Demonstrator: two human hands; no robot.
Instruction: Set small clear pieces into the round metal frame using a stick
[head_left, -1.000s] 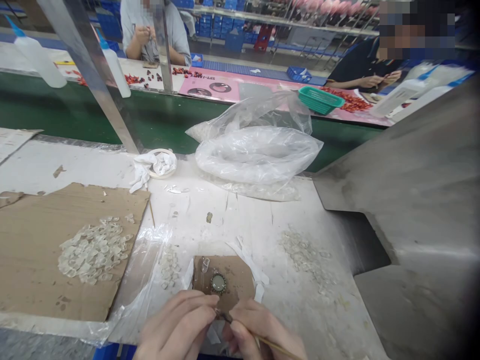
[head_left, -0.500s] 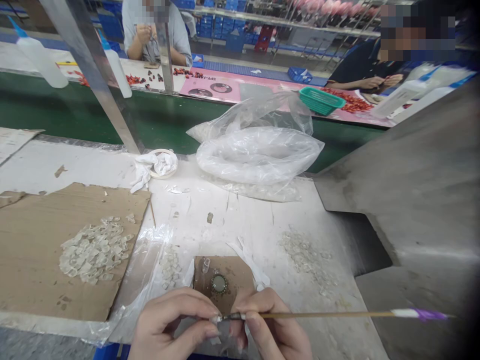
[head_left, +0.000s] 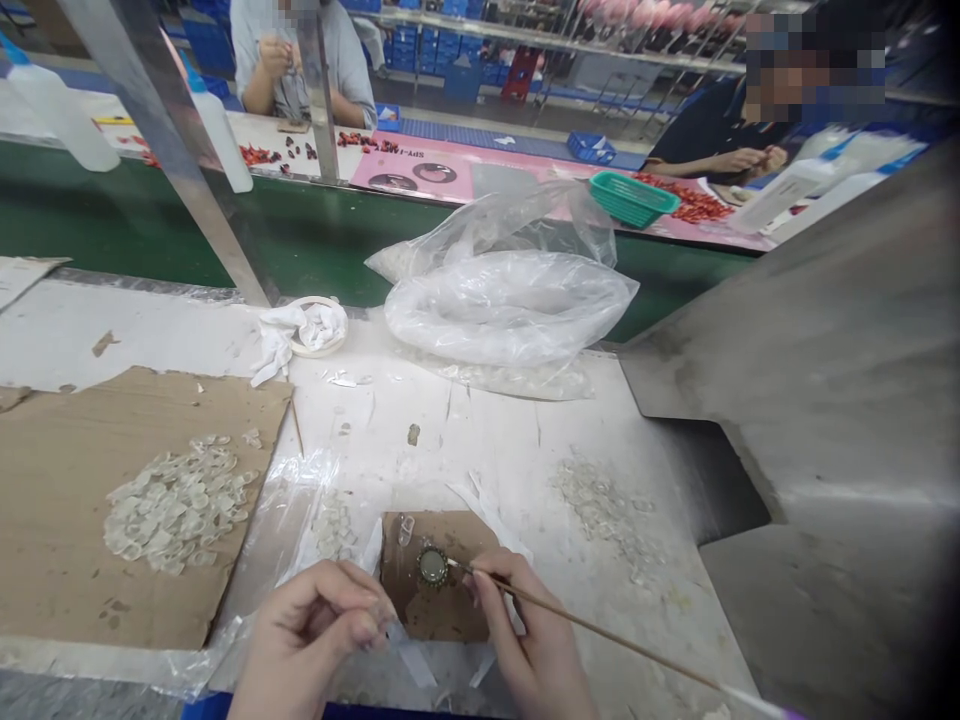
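Note:
My right hand [head_left: 525,625] grips a thin brush [head_left: 592,624] with a long brown handle. Its tip touches the rim of an upturned bottle cap [head_left: 433,567], which seems to hold a greyish liquid. The cap sits on a small brown cardboard piece [head_left: 465,590], close to a small clear plastic piece [head_left: 406,530]. Left of the cardboard, my left hand [head_left: 319,630] is closed in a pinch; whatever lies between its fingertips is too small to make out. A translucent strip [head_left: 412,657] shows just beside those fingertips.
Clear pieces lie in a pile [head_left: 180,505] on a large cardboard sheet [head_left: 52,540] and in a scatter [head_left: 604,505] at right. Behind are a plastic bag [head_left: 510,310] and white cloth [head_left: 322,325]. A metal panel [head_left: 840,400] bounds the right. Two people sit across.
The hands have moved apart. My right hand has swung the brush round, its tip going from the left fingertips forward to the bottle cap. My left hand has shifted slightly left.

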